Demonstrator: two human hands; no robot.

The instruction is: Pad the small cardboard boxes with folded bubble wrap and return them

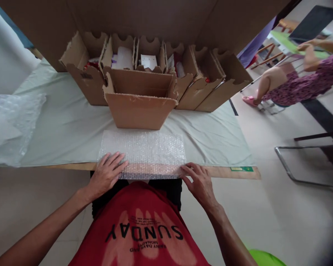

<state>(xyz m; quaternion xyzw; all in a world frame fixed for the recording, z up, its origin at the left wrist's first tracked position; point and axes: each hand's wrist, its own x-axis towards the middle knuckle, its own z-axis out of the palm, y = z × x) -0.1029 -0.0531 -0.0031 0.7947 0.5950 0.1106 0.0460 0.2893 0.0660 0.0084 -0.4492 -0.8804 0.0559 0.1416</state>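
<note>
A clear sheet of bubble wrap (144, 147) lies flat at the front of the table, its near edge hanging slightly over the wooden edge. My left hand (108, 171) rests flat on the sheet's near left corner with its fingers stretched out. At the opposite near corner, my right hand (198, 183) has its thumb and fingertips closed on the sheet's right edge. Just beyond the wrap stands an open cardboard bin (140, 111), and no contents show inside it.
Behind stands a row of narrow cardboard bins (185, 88) holding small packed items, with a tall cardboard panel (144, 18) at their back. More bubble wrap (13, 125) lies at the left. On the right, a seated person (302, 83) is near a chair (308, 162).
</note>
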